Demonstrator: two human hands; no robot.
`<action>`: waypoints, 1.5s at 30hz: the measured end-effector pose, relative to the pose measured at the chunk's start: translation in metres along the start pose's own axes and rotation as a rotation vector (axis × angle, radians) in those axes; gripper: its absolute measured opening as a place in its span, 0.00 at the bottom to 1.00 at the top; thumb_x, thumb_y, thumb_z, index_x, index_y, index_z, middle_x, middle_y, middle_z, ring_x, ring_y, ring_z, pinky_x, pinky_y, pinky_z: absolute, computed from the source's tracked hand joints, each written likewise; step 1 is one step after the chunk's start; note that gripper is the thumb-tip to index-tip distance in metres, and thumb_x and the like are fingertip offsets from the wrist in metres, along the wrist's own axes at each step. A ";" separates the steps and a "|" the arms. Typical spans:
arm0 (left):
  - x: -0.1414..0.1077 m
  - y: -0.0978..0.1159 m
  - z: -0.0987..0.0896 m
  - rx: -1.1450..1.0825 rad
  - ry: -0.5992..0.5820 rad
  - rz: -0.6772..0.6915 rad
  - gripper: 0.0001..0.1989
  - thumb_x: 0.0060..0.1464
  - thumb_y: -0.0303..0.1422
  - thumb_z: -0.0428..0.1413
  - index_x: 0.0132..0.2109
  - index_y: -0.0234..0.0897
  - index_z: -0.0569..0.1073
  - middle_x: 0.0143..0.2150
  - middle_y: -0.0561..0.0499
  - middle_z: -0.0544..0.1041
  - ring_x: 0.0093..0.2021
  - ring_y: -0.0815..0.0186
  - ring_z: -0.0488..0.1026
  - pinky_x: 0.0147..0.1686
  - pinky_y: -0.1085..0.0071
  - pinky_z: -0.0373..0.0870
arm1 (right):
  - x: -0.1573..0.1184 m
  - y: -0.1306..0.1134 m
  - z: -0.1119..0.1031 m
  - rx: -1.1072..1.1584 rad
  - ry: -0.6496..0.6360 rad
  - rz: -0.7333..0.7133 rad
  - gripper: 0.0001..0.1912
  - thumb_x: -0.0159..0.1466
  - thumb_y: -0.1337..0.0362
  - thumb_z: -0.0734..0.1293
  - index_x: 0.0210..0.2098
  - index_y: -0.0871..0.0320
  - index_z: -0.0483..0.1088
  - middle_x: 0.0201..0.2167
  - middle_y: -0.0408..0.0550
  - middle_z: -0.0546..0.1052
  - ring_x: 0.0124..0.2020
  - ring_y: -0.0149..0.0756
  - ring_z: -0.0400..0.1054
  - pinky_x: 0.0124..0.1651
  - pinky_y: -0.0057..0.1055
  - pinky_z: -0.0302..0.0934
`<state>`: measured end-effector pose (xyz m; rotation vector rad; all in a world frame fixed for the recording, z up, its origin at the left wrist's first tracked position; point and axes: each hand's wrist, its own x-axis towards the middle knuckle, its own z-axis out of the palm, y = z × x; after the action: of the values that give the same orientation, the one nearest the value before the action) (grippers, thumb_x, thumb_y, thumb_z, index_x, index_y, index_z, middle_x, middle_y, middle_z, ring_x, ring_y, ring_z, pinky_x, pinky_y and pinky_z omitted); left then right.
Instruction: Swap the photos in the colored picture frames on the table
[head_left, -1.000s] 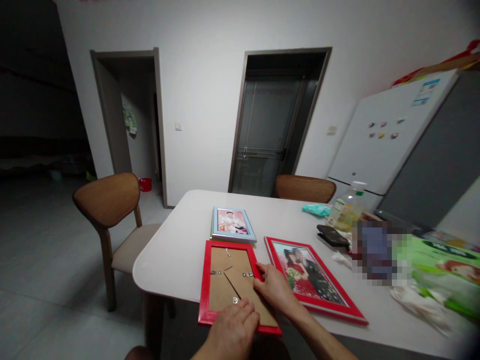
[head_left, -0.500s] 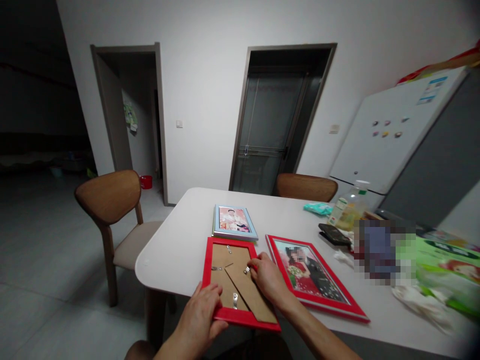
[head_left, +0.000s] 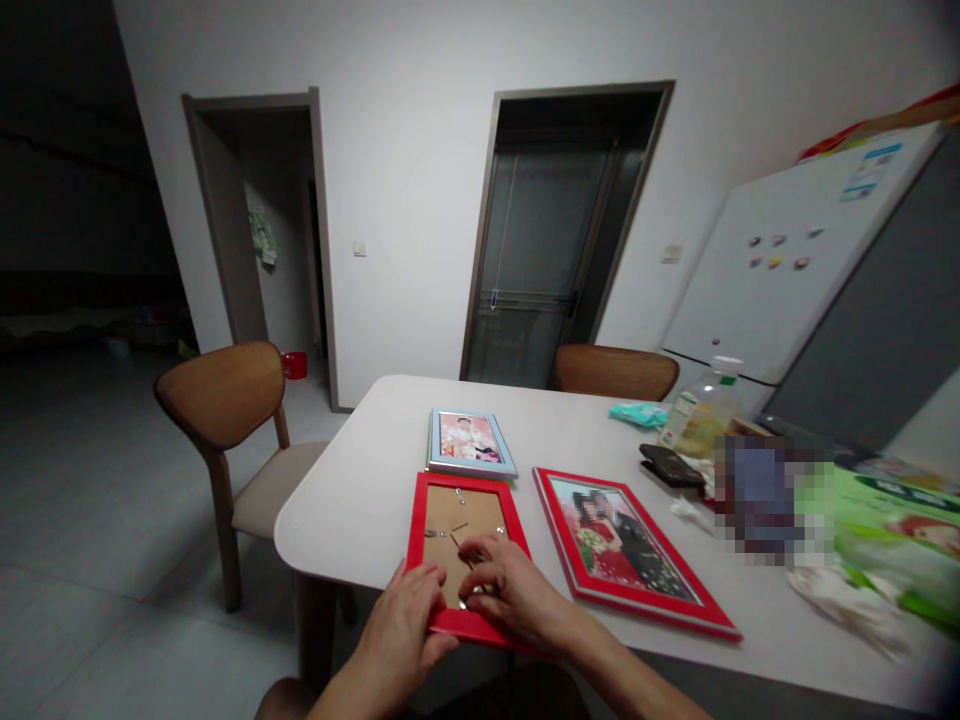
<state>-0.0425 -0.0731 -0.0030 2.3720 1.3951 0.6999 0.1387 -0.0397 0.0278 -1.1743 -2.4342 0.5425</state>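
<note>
A red picture frame (head_left: 417, 530) lies face down at the near edge of the table, its brown backing board (head_left: 441, 503) and small metal clips showing. My left hand (head_left: 401, 625) grips the frame's lower left corner, fingers on top and thumb at the near edge. Over the lower part of the board, my right hand (head_left: 521, 598) has its fingers curled at the lower metal clip (head_left: 462, 603). That hand hides most of the board's stand leg. To the right, a second red frame (head_left: 551, 505) lies face up with a couple's photo. Beyond is a light blue frame (head_left: 436, 440) with a photo.
On the right of the white table (head_left: 360, 470) are a bottle (head_left: 694, 415), a black phone-like object (head_left: 670, 468), a teal packet (head_left: 639, 414), tissues (head_left: 855, 610) and a green package (head_left: 892, 530). Wooden chairs stand left (head_left: 225, 395) and behind (head_left: 619, 372).
My right hand has moved from the clip on the frame's right side down and left to the lower clip. My left hand keeps its grip on the corner.
</note>
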 end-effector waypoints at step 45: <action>0.001 0.003 -0.002 -0.064 -0.018 -0.051 0.20 0.37 0.24 0.59 0.43 0.33 0.68 0.52 0.40 0.65 0.54 0.55 0.59 0.55 0.55 0.51 | 0.009 0.009 0.000 -0.168 0.132 0.360 0.19 0.47 0.61 0.63 0.39 0.58 0.68 0.35 0.49 0.69 0.35 0.34 0.63 0.35 0.24 0.53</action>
<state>-0.0414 -0.0740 0.0005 2.2801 1.3990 0.6981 0.1388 -0.0272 0.0246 -1.6788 -2.2012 0.3495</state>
